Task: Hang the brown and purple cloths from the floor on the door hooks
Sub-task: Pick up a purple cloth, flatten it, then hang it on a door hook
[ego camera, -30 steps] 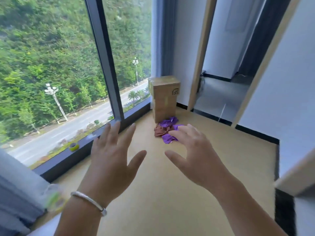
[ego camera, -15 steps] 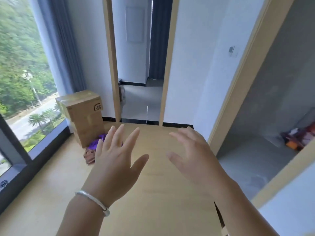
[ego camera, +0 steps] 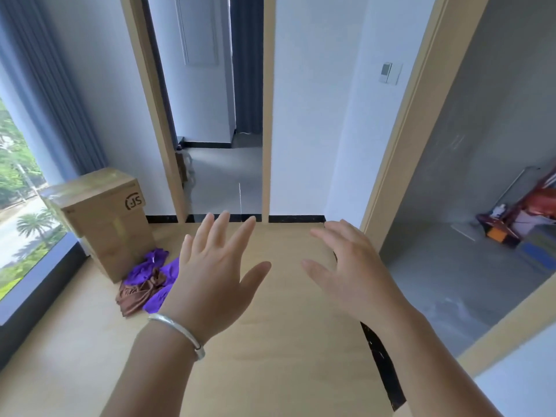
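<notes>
By the window (ego camera: pixel 21 206) stands a box (ego camera: pixel 105 218) marked "SF". The purple cloth (ego camera: pixel 150 269) and brown cloth (ego camera: pixel 137 296) lie bunched on the floor (ego camera: pixel 270 356) against it. My left hand (ego camera: pixel 216 272) and right hand (ego camera: pixel 355 272) are spread wide, holding nothing. I think I should bend down and grab one cloth first.
</notes>
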